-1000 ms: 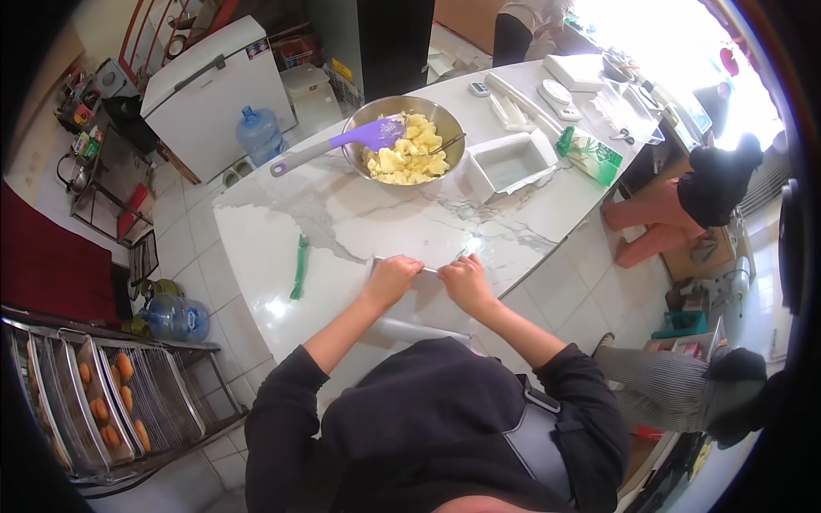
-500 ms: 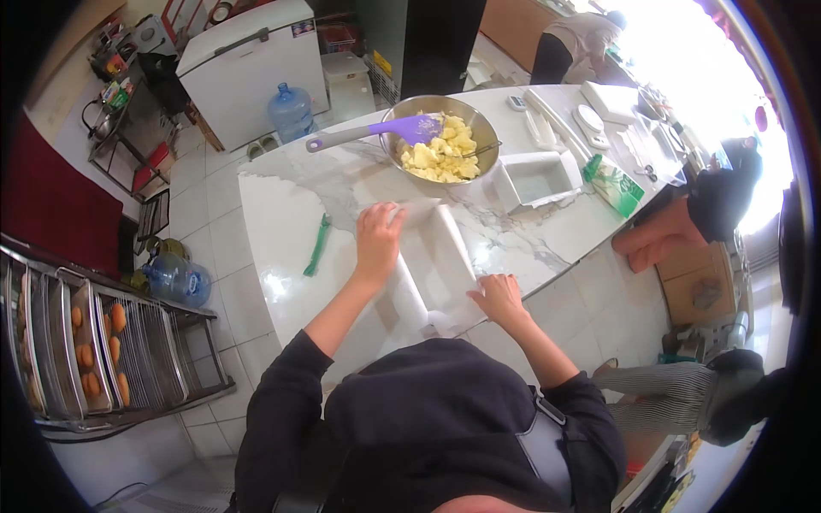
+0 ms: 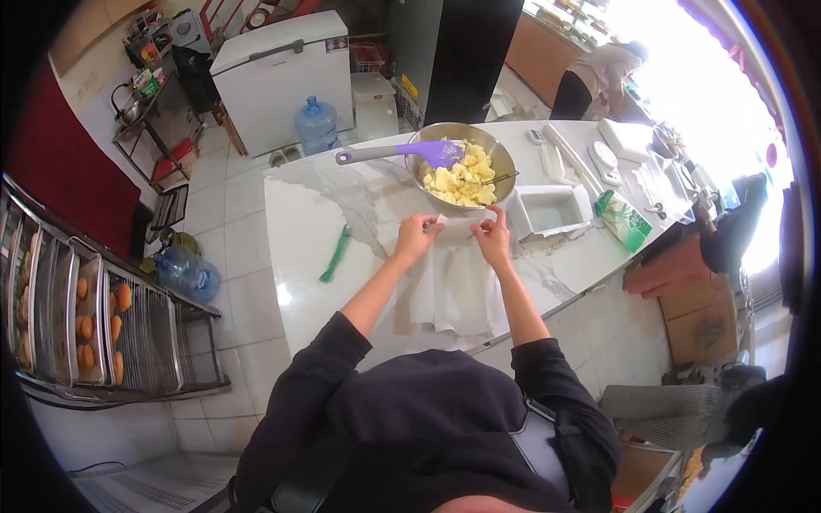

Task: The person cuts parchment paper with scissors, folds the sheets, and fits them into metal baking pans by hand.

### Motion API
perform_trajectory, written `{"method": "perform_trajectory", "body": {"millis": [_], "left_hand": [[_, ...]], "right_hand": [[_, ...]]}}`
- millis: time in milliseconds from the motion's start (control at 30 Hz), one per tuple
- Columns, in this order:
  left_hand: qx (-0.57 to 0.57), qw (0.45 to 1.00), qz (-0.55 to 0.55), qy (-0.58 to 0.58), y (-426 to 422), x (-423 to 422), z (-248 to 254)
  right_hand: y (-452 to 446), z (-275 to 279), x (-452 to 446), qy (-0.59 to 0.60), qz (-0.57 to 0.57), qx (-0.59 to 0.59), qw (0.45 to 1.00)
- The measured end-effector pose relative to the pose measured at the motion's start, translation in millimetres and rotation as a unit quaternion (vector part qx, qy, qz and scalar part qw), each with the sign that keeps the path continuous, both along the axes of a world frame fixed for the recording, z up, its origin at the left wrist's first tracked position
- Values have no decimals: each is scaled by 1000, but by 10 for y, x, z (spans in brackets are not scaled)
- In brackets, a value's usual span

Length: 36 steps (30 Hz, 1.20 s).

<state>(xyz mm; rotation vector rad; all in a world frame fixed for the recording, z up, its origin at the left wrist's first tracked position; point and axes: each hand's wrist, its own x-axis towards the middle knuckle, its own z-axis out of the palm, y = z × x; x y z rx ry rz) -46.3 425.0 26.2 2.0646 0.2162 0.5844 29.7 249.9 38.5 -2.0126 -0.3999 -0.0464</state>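
Observation:
White parchment paper (image 3: 462,278) lines what looks like a loaf pan in front of me, though the paper mostly hides the pan. At its far edge, my left hand (image 3: 416,237) pinches the left corner between thumb and fingers. My right hand (image 3: 493,238) pinches the right corner of that same edge. Just beyond the hands stands a steel bowl (image 3: 416,175) with a yellow, lumpy mixture (image 3: 462,182) in it. A purple spatula (image 3: 440,154) with a grey handle rests across the bowl. To the right sits a second paper-lined loaf pan (image 3: 583,212).
A green strip (image 3: 336,255) lies on the marble table (image 3: 308,214) at left. Right of the second pan are a green packet (image 3: 623,221) and a white scale (image 3: 604,158). A rack (image 3: 94,329) of baked goods stands at far left. Other people (image 3: 590,81) are at the right.
Both hands have moved from the pan's sides to the paper's far edge and now pinch its corners. The view has shifted, so the table appears lower and further right.

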Motion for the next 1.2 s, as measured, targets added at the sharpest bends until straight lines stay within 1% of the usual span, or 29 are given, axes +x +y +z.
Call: {"method": "perform_trajectory", "body": {"millis": [100, 200, 233, 300, 333, 367, 400, 500, 533, 600, 700, 800, 833, 900, 933, 967, 1000, 1067, 1100, 1167, 1200], "left_hand": [[-96, 994, -1, 42, 13, -39, -6], [-91, 995, -9, 35, 24, -122, -82], [-105, 994, 4, 36, -23, -142, -122], [-134, 990, 33, 37, -142, -214, -8], [-15, 996, 70, -49, -202, -233, 81], [104, 980, 107, -134, -275, -272, 230], [222, 941, 141, -214, -315, -294, 290], [283, 944, -36, -167, -334, -324, 193], [281, 950, -50, -127, -330, -313, 126], [278, 956, -77, -50, -301, -265, 33], [218, 971, -87, 41, -307, -266, -1], [206, 969, -116, 69, -182, -252, 5], [192, 971, -123, 70, -164, -235, -12], [161, 975, -139, 69, -187, -208, -30], [226, 970, -86, 10, -222, -217, -50], [289, 955, -29, -52, -264, -242, 36], [350, 929, 29, -114, -291, -261, 134], [318, 946, 39, -48, -358, -455, 306], [302, 952, 45, -14, -381, -568, 334], [246, 967, 19, 62, -334, -801, 320], [218, 971, 4, 100, -285, -870, 317]], "right_hand": [[-133, -123, 87, -11, 45, 19, 999], [-233, -297, 62, 68, 70, 66, 993], [-271, -345, 48, 77, 62, 66, 993], [-281, -347, -5, 94, 49, 66, 992], [-281, -331, -20, 90, 40, 70, 993], [-276, -282, -55, 86, 32, 74, 993], [-262, -211, -101, 83, 24, 79, 993], [-191, 67, -260, -101, -5, 13, 995], [-164, 159, -309, -184, 19, -39, 982], [-116, 288, -353, -344, 65, -141, 926], [-132, 133, -372, -243, 165, -262, 919], [-346, 87, -227, -217, 169, -266, 924], [-376, 50, -209, -185, 178, -248, 934], [-358, 104, -233, -188, 175, -249, 934], [-365, 131, -254, -191, 172, -251, 933], [-354, 163, -292, -188, 153, -258, 935], [-395, 151, -302, -161, 141, -277, 937], [-458, 111, -363, -108, 117, -308, 938], [-479, 178, -442, -99, 104, -366, 919], [-534, 330, -585, -81, 76, -477, 872], [-520, 320, -606, -160, 49, -437, 884]]}}
